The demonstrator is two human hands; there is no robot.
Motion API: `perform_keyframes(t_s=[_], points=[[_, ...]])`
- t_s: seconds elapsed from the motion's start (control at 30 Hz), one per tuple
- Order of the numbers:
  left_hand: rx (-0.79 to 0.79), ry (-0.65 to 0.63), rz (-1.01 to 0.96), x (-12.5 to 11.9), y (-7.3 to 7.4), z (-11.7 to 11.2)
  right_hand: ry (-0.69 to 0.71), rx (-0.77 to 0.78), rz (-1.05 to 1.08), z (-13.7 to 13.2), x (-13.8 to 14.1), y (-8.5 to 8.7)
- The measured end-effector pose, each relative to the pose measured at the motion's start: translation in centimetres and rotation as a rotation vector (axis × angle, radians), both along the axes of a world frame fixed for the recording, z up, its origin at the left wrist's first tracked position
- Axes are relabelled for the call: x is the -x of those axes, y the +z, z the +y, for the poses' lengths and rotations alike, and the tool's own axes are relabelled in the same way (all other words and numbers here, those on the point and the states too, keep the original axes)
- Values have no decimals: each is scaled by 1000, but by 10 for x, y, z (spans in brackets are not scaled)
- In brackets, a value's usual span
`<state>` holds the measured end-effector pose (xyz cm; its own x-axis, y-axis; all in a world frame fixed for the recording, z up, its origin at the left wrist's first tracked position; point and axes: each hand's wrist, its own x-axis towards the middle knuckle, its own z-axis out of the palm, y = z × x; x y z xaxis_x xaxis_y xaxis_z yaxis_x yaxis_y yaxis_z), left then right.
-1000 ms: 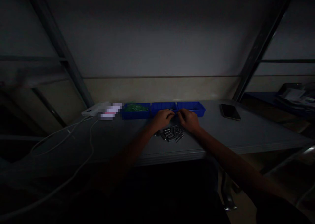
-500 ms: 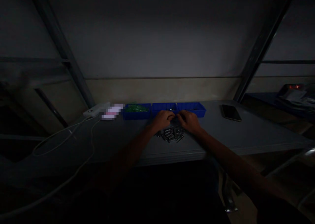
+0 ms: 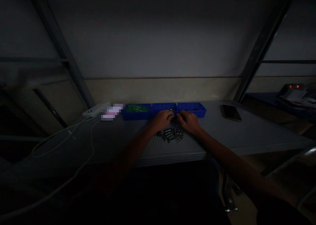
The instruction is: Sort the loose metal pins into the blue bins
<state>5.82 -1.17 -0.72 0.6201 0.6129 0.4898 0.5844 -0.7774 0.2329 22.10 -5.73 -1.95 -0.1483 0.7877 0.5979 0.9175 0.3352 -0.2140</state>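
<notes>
My left hand (image 3: 162, 119) and my right hand (image 3: 189, 121) meet nearly fingertip to fingertip above the table, in front of the blue bins. The fingers of both are curled and pinched; whatever lies between them is too small and dark to make out. Just below the hands, a pile of shiny metal pins (image 3: 173, 134) is spread on the tabletop. Behind my left hand is the middle blue bin (image 3: 164, 106), with a little metal showing inside. The right blue bin (image 3: 202, 110) stands behind my right hand and holds some dark small parts.
On the left, a blue bin (image 3: 135, 115) holds green plastic bags (image 3: 135, 108). Beside it lie a pink-and-white paper (image 3: 112, 112) and a white device (image 3: 93, 111) with cables. A phone (image 3: 230, 113) rests on the grey table (image 3: 256, 129) at right. Metal posts flank the table.
Both hands keep almost the same place and pinched pose. The whole view has shifted very slightly; the pins and bins look the same.
</notes>
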Motion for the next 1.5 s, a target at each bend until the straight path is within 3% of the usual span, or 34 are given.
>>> perform_keyframes(t_s=[0.37, 0.57, 0.67, 0.77, 1.0, 1.23, 1.5], points=[[93, -3, -10, 2, -8, 6, -49, 5, -29, 4, -6, 0], [53, 64, 267, -4, -9, 3, -409, -8, 215, 18, -38, 3], [49, 90, 289, -5, -11, 1, -515, -20, 302, 22, -48, 1], [58, 77, 240, -3, -15, 1, -442, -22, 253, 19, -40, -2], [98, 63, 15, 2, -12, 8, 2, 125, -75, 6, -5, -5], [111, -18, -131, 2, -10, 9, 30, 85, -91, 4, -8, -3], [137, 24, -194, 2, -6, 8, 76, 69, -4, 3, -6, 0]])
